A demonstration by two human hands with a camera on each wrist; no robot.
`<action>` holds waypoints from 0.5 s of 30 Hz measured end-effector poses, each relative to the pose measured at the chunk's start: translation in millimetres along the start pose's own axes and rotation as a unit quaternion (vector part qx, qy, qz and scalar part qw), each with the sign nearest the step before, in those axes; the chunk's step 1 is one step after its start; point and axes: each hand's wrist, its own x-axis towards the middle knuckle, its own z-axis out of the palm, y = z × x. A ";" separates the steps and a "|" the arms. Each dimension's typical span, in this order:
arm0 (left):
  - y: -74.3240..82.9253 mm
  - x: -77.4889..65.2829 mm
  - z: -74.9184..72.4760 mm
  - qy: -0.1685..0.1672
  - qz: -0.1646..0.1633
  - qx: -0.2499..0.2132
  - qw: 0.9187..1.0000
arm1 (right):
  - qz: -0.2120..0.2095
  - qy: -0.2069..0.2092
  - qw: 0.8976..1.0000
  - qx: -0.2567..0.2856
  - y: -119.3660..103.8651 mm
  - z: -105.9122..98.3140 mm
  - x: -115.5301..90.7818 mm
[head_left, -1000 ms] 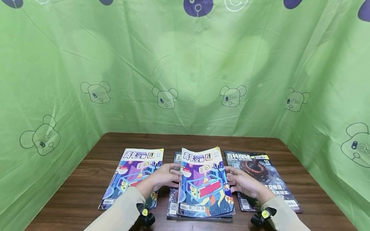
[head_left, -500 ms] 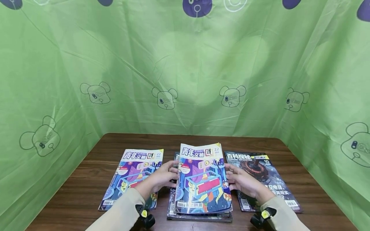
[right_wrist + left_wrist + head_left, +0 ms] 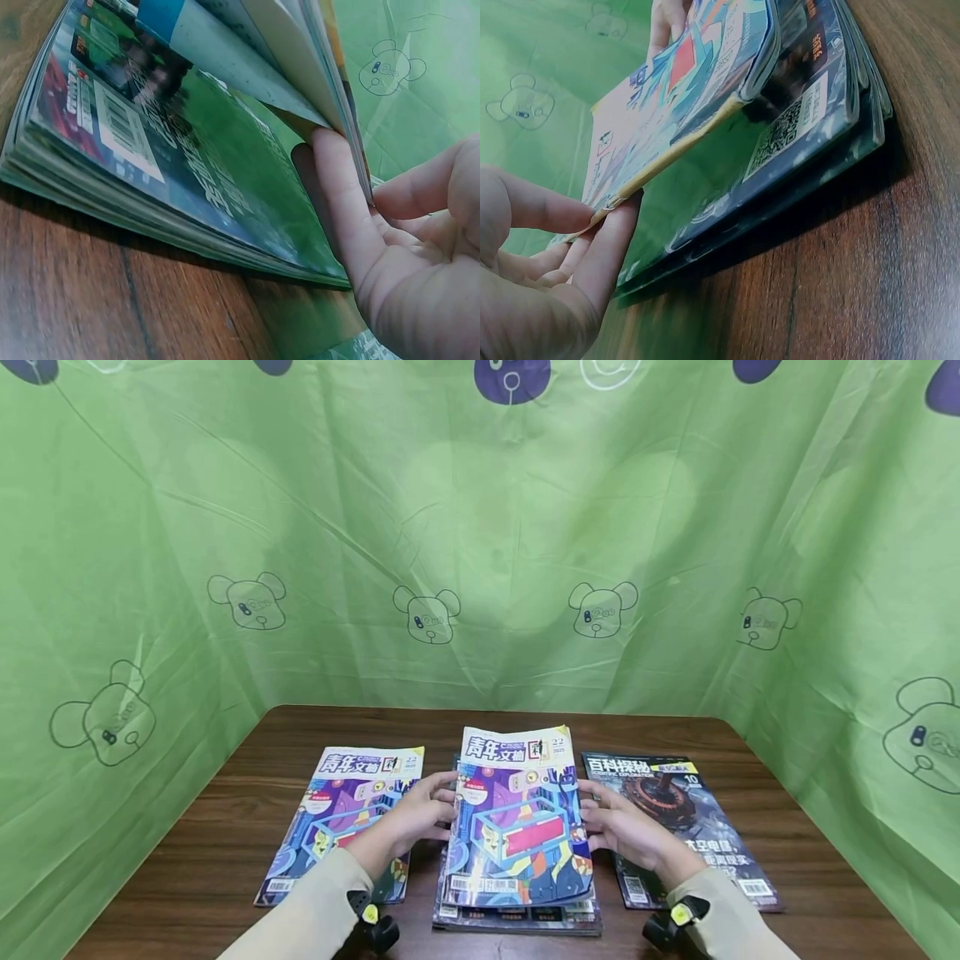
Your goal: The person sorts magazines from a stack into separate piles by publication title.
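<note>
A colourful magazine (image 3: 517,827) with a purple and blue cover hangs tilted just above a stack of dark magazines (image 3: 517,920) at the middle of the table. My left hand (image 3: 433,810) pinches its left edge, thumb on top and fingers (image 3: 604,247) beneath. My right hand (image 3: 606,822) pinches its right edge the same way, with fingers (image 3: 337,195) under the pages. In the left wrist view the magazine (image 3: 690,90) is clear of the stack (image 3: 802,142). In the right wrist view its pages (image 3: 285,67) arch over the stack (image 3: 150,150).
A matching colourful magazine (image 3: 341,818) lies flat to the left on the brown wooden table (image 3: 210,860). A dark magazine (image 3: 678,814) lies flat to the right. A green curtain (image 3: 480,568) with bear prints closes in the table at the back and both sides.
Both hands have raised the colourful magazine higher off the stack and carried it slightly to the left. The flat magazines have not moved.
</note>
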 end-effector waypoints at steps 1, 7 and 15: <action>0.1 -0.4 -0.5 0.001 -0.001 -0.001 1.000 | 0.000 0.001 1.000 0.001 0.4 0.7 0.8; 1.4 -1.4 -4.8 0.006 0.002 -0.011 1.000 | -0.001 -0.001 1.000 0.015 0.7 5.2 6.1; -2.2 -2.5 -14.2 0.018 0.004 -0.009 1.000 | -0.002 0.000 1.000 0.015 0.8 13.2 14.1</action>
